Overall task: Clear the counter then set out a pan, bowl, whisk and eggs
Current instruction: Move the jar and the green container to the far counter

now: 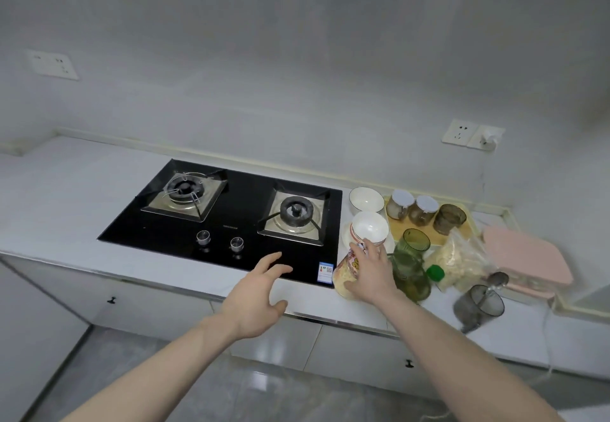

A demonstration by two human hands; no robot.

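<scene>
Glossy black glass on the hob (237,220), with brushed metal burner trays and shiny metal knobs (203,237). Smooth, pale, stone-like counter (66,197). Glazed white ceramic bowl (365,199). Translucent green plastic or glass cups (415,240). Crinkled clear plastic bag (462,256). Matt pink board (525,256).

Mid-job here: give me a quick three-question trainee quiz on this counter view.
1. True or false: the left hand holds a pan.
2. What does the right hand grip? A) green cup B) snack bag C) white bowl
3. How many knobs does the stove show?

Key:
1. False; it hovers open, holding nothing.
2. B, the snack bag, beside the green cup and white bowl.
3. Two.
</scene>
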